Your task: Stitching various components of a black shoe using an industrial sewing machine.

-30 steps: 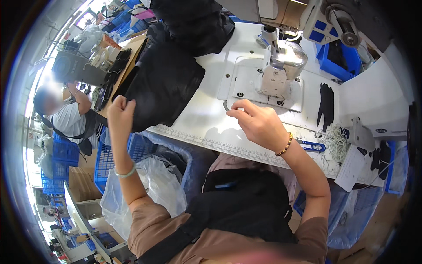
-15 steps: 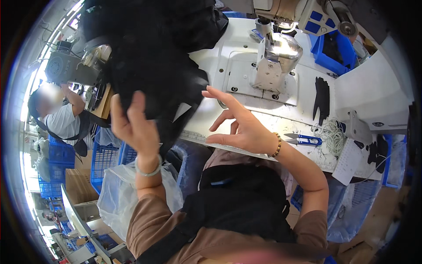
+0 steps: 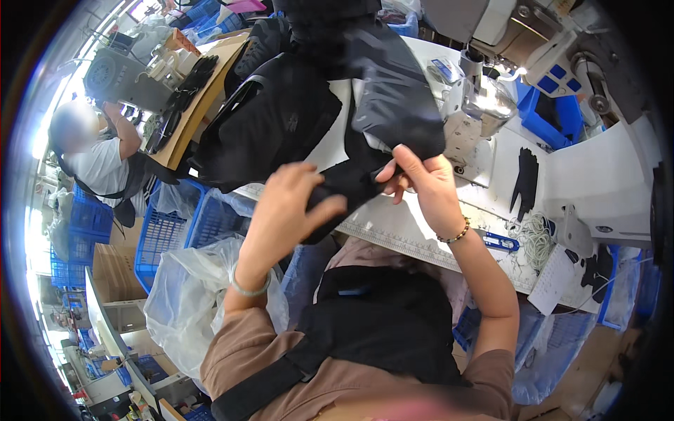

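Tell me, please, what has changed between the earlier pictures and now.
A dark cloth has come rightward over the table, beside the machine. The right hand, free of cloth one second ago, now pinches its edge. The left hand has moved right and is open; blur hides whether it touches the cloth. The snips, glove and cord stayed in place.
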`<state>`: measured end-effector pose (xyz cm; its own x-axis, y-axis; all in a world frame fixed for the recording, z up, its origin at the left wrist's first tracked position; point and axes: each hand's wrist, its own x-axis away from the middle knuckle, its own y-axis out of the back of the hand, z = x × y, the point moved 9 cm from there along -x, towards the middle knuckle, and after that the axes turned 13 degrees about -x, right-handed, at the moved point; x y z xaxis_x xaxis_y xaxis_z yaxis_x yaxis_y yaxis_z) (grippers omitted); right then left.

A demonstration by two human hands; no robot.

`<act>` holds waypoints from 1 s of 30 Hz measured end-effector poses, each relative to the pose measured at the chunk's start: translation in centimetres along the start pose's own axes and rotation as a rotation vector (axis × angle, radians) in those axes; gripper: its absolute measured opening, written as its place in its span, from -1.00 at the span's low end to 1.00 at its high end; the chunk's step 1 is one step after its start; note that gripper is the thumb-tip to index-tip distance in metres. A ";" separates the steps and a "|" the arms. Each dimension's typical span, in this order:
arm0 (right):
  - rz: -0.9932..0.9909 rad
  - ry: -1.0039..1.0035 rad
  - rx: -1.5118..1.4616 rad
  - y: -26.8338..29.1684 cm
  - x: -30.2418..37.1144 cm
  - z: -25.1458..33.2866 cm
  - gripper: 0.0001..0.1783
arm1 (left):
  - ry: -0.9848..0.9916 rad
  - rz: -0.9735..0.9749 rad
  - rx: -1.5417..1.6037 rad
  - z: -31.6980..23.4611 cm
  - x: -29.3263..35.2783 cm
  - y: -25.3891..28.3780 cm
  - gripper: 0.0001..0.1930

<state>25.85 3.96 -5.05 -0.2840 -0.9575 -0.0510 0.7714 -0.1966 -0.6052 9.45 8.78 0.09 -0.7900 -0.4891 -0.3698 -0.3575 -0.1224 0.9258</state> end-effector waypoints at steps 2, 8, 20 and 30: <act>-0.045 0.036 -0.018 0.6 -0.3 1.0 -0.62 | -0.005 0.261 -0.092 -0.4 3.2 -2.9 -0.32; -0.140 0.121 0.036 0.6 0.4 2.5 -0.78 | 0.056 0.438 0.181 1.8 4.3 -1.3 -0.66; -0.198 0.141 0.060 2.2 1.1 2.7 -0.85 | 0.689 0.087 0.755 26.3 -1.3 3.3 -0.63; -0.006 0.094 0.109 0.2 1.5 3.4 -0.60 | 0.502 -0.379 0.044 26.8 -1.2 9.8 -0.61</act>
<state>27.50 1.73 -2.59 -0.3366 -0.9334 -0.1247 0.8256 -0.2288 -0.5158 -6.44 31.29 7.53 -0.2779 -0.7657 -0.5801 -0.5954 -0.3366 0.7295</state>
